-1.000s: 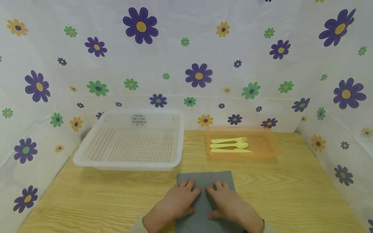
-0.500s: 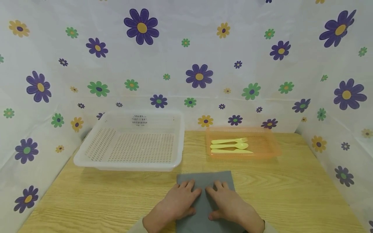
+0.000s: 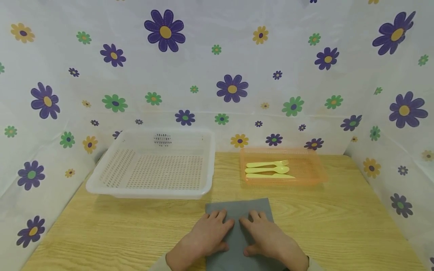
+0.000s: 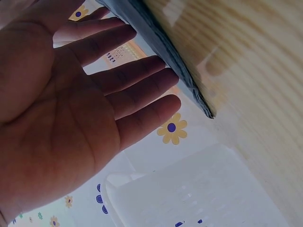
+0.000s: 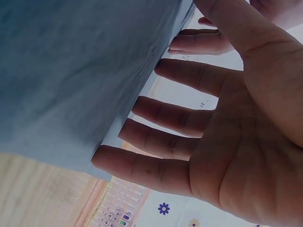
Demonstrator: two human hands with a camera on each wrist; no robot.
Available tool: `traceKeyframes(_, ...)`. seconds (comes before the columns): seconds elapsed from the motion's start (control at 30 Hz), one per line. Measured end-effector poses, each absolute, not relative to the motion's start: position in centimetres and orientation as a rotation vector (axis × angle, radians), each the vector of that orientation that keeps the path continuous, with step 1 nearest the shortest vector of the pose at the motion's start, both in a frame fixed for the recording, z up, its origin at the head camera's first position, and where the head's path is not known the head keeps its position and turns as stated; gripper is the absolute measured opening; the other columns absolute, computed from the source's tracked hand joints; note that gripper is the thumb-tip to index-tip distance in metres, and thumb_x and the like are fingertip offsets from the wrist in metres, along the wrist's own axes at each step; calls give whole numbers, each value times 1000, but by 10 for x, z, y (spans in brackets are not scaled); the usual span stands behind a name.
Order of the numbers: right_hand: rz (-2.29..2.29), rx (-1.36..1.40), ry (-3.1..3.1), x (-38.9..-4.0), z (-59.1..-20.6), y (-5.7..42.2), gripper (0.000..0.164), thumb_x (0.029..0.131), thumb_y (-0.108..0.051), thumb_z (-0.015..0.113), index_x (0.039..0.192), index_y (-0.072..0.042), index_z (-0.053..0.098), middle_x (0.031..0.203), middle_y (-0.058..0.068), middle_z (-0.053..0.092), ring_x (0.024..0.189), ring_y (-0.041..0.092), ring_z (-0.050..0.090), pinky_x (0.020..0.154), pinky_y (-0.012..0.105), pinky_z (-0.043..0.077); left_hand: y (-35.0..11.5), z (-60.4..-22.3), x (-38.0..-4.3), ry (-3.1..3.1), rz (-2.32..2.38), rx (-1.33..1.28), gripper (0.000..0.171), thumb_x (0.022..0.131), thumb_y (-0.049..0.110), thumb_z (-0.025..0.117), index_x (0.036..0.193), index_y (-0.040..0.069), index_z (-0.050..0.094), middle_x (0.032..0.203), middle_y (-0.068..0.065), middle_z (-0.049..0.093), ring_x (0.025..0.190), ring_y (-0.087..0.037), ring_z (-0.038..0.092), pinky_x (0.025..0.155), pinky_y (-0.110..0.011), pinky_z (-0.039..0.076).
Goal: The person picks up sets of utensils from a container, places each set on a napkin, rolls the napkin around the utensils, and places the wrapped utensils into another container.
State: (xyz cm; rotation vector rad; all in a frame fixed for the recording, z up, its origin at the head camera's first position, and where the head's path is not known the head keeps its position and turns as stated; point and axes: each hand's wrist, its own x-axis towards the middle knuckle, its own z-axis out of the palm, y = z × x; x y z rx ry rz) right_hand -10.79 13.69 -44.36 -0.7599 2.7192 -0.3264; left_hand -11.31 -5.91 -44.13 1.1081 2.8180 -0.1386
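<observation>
A grey folded cloth [image 3: 234, 259] lies flat at the table's near side, its lower end cut off by the head view. My left hand [image 3: 208, 235] rests on its left half, fingertips touching the fabric and the palm raised, as the left wrist view shows. On the right half sits my right hand [image 3: 268, 237], its fingertips also on the cloth [image 5: 85, 85] and the palm lifted. Both hands have their fingers spread and nearly straight. Neither one grips anything. The cloth's layered edge [image 4: 173, 56] shows beside the left fingertips.
A white perforated basket [image 3: 149, 194] stands at the back left. At the back right is an orange tray [image 3: 305, 178] holding a yellow fork [image 3: 264, 164], spoon [image 3: 266, 170] and knife [image 3: 268, 175]. Behind the wooden table [image 3: 135, 233] hangs a flower-patterned sheet [image 3: 196, 67].
</observation>
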Motion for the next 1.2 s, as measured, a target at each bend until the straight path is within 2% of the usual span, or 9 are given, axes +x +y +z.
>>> traceKeyframes(0.17, -320, -773, 2718, -107, -444, 138, 77, 69, -46, 80, 130, -8, 52, 121, 15, 46, 110, 35, 45, 80, 43, 49, -59, -440, -113, 2803, -142, 1097, 59, 76, 54, 70, 123, 21, 53, 127, -8, 50, 114, -24, 51, 86, -39, 48)
traceKeyframes(0.4, -318, -777, 2714, -104, -442, 139, 74, 71, -45, 79, 129, -8, 52, 120, 15, 46, 107, 33, 47, 77, 44, 50, -59, -442, -115, 2775, -111, 1086, 59, 77, 53, 70, 124, 21, 53, 130, -8, 49, 117, -25, 50, 88, -39, 48)
traceKeyframes(0.63, -350, -766, 2692, -104, -441, 139, 75, 71, -43, 80, 131, -8, 51, 123, 16, 45, 110, 35, 46, 81, 45, 49, -60, -442, -117, 2754, -67, 1088, 60, 77, 51, 72, 125, 21, 52, 131, -9, 48, 117, -26, 49, 89, -40, 48)
traceKeyframes(1.2, -397, -745, 2665, -108, -443, 142, 76, 71, -39, 81, 134, -11, 51, 130, 18, 42, 116, 35, 42, 85, 45, 48, -58, -439, -115, 2742, 17, 1070, 58, 76, 44, 76, 121, 16, 54, 129, -13, 47, 117, -30, 49, 79, -37, 52)
